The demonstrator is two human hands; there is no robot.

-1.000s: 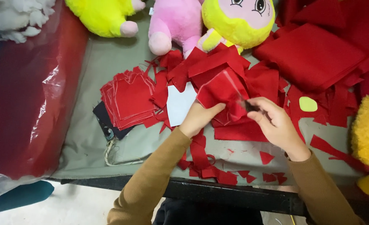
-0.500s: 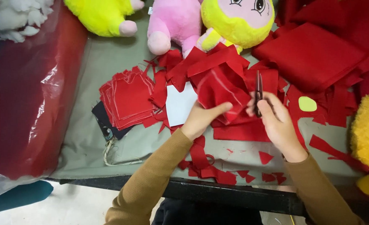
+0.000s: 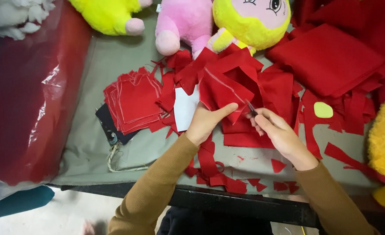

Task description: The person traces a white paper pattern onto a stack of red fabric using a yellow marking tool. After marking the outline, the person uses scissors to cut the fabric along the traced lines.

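Gripping red fabric piece [image 3: 222, 92] in left hand [image 3: 206, 122]; right hand [image 3: 276, 130] clasping scissors [image 3: 251, 109] against fabric edge.

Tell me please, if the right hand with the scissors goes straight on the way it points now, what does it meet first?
The right hand points its scissors up and left. Most likely they meet first the red fabric piece held by the left hand, at its lower right edge. The tips look almost touching it, though depth is unclear.

Toy-sewing workshop: red fabric scraps [image 3: 227, 182], plush toys [image 3: 249, 21] crowd table [image 3: 92, 148].
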